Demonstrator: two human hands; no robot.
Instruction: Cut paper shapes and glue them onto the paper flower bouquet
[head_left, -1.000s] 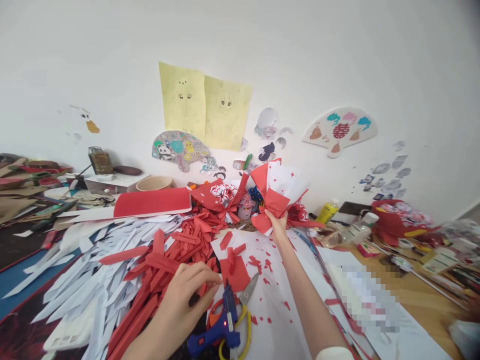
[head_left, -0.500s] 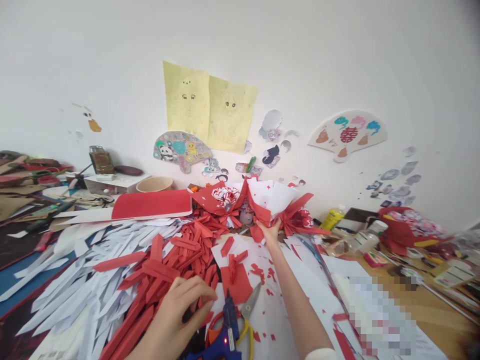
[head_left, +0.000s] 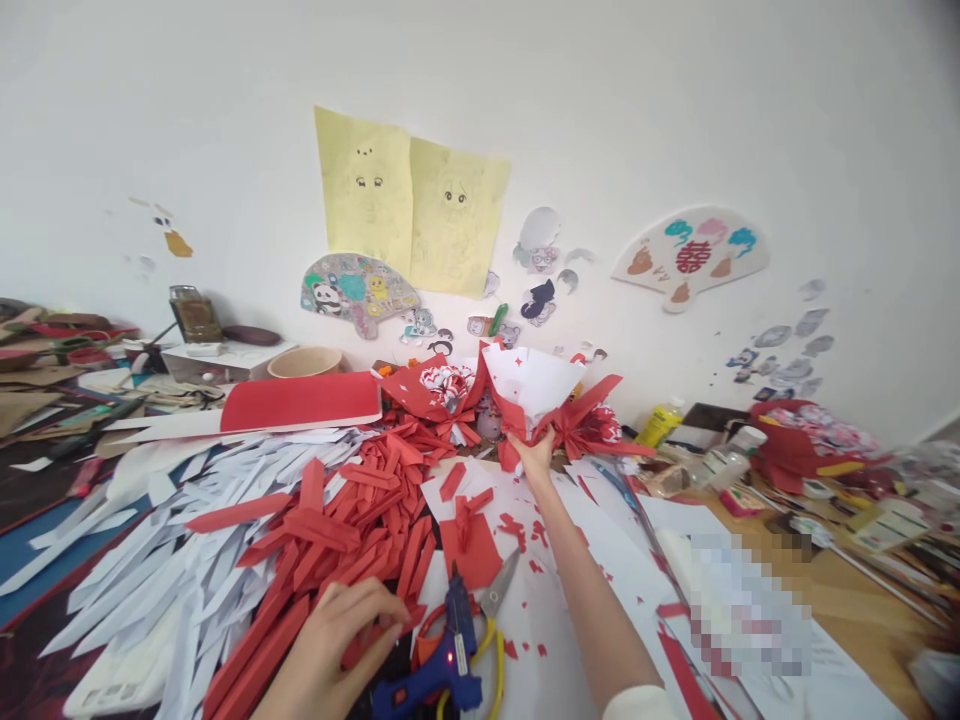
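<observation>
My right hand (head_left: 537, 456) reaches far across the table and is closed on the base of a red and white paper bouquet (head_left: 534, 390), which stands among other red paper bouquets (head_left: 442, 390) by the wall. My left hand (head_left: 341, 640) lies near the front edge on a heap of folded red paper strips (head_left: 352, 530), fingers curled on the strips; I cannot make out whether it grips one. A blue glue gun (head_left: 442, 665) and yellow-handled scissors (head_left: 491, 620) lie just right of that hand.
White paper strips (head_left: 172, 540) cover the left side. A large red sheet (head_left: 300, 402) and a bowl (head_left: 306, 362) sit behind them. Bottles (head_left: 658, 424), a red basket (head_left: 795, 445) and clutter fill the right. White sheets with red scraps (head_left: 540, 560) lie under my right arm.
My right hand has lowered the bouquet and pushed it back toward the wall among the others. My left hand has slid nearer to me along the red strips.
</observation>
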